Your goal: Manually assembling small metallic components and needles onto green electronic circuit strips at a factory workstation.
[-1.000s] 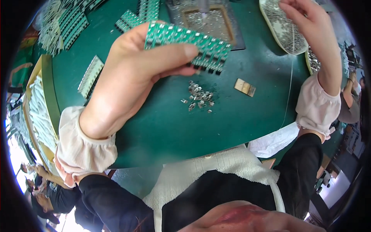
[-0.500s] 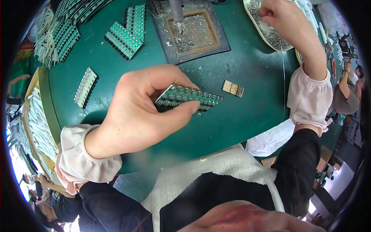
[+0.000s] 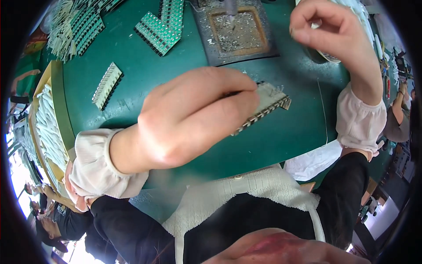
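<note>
I have the left hand [image 3: 193, 119] mid-frame, fingers closed round one end of the circuit board strip [image 3: 269, 97]. Half a second ago its green, populated face showed; now it has been turned so the pale face is up, right of centre over the green table [image 3: 281, 141], with a dark row of parts along its lower edge. The right hand [image 3: 336, 37] has come away from the parts tray [image 3: 330, 58] in the upper right and sits closer to the board, fingers curled, thumb drawn in near the forefinger. From here I can't tell whether there is anything small in that pinch. I take the change to mean the pale side is now the one being worked, both hands nearing each other. The soldering iron [image 3: 231, 8], top centre, stands well apart from either hand
</note>
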Demonstrator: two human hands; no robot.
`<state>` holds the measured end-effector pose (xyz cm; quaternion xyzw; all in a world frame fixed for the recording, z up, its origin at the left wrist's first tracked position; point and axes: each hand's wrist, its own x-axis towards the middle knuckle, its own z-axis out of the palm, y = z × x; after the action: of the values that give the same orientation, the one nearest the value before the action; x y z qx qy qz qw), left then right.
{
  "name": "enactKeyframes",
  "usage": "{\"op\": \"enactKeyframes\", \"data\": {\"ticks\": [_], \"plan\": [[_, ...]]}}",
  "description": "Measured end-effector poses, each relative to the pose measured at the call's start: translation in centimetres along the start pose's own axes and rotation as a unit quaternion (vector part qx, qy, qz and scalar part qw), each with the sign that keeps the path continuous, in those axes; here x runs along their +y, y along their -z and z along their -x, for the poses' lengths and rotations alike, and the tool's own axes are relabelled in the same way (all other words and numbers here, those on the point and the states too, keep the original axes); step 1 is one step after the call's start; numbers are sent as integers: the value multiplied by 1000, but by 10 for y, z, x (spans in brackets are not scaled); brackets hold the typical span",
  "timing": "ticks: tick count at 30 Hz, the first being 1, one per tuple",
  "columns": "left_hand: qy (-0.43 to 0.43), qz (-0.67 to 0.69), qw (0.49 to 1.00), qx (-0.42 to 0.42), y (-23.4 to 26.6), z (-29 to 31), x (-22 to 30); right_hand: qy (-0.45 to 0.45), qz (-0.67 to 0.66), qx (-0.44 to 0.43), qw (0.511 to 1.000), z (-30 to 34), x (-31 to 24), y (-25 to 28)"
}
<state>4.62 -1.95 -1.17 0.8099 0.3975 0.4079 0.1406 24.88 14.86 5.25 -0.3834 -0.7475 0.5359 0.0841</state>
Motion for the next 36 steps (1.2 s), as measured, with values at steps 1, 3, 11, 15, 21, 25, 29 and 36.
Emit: {"op": "enactKeyframes", "data": {"ticks": [1, 3, 11, 15, 21, 25, 29, 36], "plan": [[-34, -40, 999, 14, 2, 0, 0, 50, 19, -115, 992, -9, 14, 9], [-47, -44, 998, 18, 5, -2, -2, 92, -16, -152, 984, -10, 24, 3], [-83, -64, 994, 41, 9, -4, -11, 159, -28, -212, 964, -16, 14, -16], [-72, -55, 995, 30, 5, -2, -12, 30, -55, -132, 989, -12, 9, -16], [-68, -44, 996, 26, 8, -2, -13, 103, 41, -92, 990, -9, 17, -13], [-67, -46, 996, 38, 9, -1, -15, 249, -27, -125, 960, -10, 14, -25], [-67, -35, 996, 42, 10, -2, -15, 175, 79, -166, 967, -6, -1, -23], [-66, -41, 996, 45, 8, 1, -13, 145, -30, -182, 972, -7, 12, -29]]}}
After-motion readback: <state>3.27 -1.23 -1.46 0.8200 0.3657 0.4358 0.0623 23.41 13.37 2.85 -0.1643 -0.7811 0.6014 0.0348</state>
